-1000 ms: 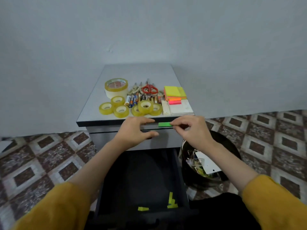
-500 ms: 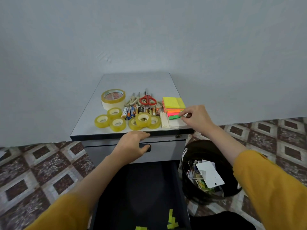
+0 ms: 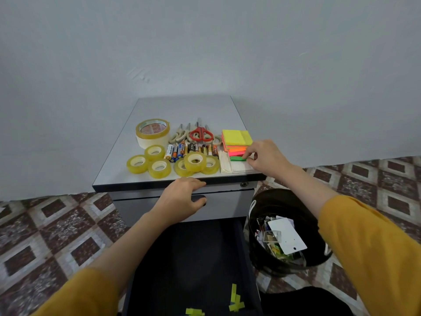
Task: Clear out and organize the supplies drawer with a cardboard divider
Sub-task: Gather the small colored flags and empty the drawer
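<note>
Small tape rolls (image 3: 159,175) were translucent yellow, scissors (image 3: 201,133) red-handled, sticky-note stack (image 3: 237,136) yellow over orange and pink, small pad (image 3: 237,158) green. Cabinet top (image 3: 186,108) grey, bin (image 3: 273,197) black, sleeves (image 3: 376,247) mustard, paper strips (image 3: 235,302) lime, floor (image 3: 57,224) brown-and-cream diamond tiles.

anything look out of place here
Loose yellow-green paper strips lie scattered and crossed at the near end of the open drawer, unlike the sorted rows on the cabinet top. One small tape roll sits on others.
</note>
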